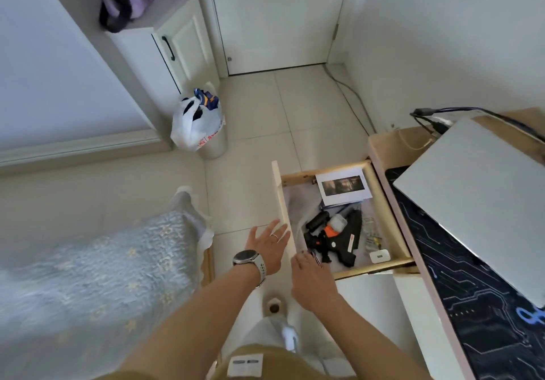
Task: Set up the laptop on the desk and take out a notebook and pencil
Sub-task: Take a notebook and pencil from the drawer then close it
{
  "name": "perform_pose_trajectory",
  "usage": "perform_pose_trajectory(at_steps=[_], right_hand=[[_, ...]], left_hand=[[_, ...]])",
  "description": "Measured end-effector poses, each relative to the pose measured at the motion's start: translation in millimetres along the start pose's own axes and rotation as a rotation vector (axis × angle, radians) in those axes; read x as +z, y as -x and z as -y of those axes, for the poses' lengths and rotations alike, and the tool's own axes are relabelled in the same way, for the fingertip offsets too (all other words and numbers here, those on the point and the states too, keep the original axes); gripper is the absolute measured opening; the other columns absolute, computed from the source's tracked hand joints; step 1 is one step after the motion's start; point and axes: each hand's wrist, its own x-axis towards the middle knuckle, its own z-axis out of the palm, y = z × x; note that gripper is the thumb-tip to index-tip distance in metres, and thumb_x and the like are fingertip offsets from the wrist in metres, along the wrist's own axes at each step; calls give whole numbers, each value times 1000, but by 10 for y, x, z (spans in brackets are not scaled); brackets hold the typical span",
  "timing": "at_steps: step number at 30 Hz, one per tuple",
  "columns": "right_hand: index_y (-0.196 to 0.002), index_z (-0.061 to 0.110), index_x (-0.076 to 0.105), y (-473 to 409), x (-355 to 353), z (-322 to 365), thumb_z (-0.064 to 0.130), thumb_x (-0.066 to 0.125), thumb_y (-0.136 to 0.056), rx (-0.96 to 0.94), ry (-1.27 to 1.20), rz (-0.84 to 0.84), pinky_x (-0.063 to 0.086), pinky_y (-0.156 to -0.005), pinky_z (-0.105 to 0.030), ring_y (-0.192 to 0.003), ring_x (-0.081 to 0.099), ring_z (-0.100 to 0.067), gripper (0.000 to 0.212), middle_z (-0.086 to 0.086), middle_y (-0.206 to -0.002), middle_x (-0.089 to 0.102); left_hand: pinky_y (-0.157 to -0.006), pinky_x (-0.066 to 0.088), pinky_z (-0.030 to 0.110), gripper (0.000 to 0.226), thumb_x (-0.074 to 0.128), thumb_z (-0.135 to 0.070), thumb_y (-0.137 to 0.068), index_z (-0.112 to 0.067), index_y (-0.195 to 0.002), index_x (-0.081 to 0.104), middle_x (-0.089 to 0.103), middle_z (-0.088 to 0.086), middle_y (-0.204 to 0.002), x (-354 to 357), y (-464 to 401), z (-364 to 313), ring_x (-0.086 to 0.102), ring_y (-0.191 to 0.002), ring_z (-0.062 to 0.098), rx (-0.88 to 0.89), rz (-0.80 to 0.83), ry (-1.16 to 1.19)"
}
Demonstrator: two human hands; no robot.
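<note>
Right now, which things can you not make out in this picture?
- Head view: the laptop is closed and cut by the right edge; its screen is hidden.
- Right hand: fingertips reach over the drawer front; something thin lies at them, grip unclear.
- No notebook is recognisable; a glue gun and a printed sheet cover the drawer's bottom.
- Left hand is open.

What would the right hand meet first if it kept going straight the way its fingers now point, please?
Most likely the black glue gun. The right hand reaches over the near corner of the open drawer, fingers pointing into it towards the gun. Depth is unclear, so it might pass above it.
</note>
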Motion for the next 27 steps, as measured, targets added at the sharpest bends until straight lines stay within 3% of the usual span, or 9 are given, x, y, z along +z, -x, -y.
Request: perform_pose_trajectory(at_steps=[6,9,16,27], right_hand=[[-144,7,28,-39,-26,21,18,36,-95,25,13,26,24,-110,-49,-146,13,-24,51,-8,-153,29],[-145,8,28,-59,-39,16,23,33,-98,58,47,56,18,-113,-52,-147,8,-21,50,-6,-154,27],[-146,5,26,6,-84,-227,21,34,-97,122,71,80,22,-111,-54,-148,3,-23,52,-9,-156,22],[-144,10,32,79,-193,-779,22,29,-97,194,122,90,14,-113,-50,-147,8,-22,49,-6,-156,24]], left_hand=[[-115,3,55,72,39,-13,-89,-21,-151,5,-7,-3,-160,-40,-66,-30,-17,-145,15,10,26,-23],[-115,3,54,72,40,-13,-88,-21,-151,7,-5,-3,-161,-59,-117,-59,-16,-146,15,19,31,-7],[-116,6,54,74,42,-13,-87,-23,-151,6,-7,-5,-160,-137,-297,-251,-15,-146,15,62,42,-12],[-116,5,54,76,41,-15,-87,-26,-151,3,-9,-8,-160,-348,-687,-700,-15,-146,14,122,66,-53]])
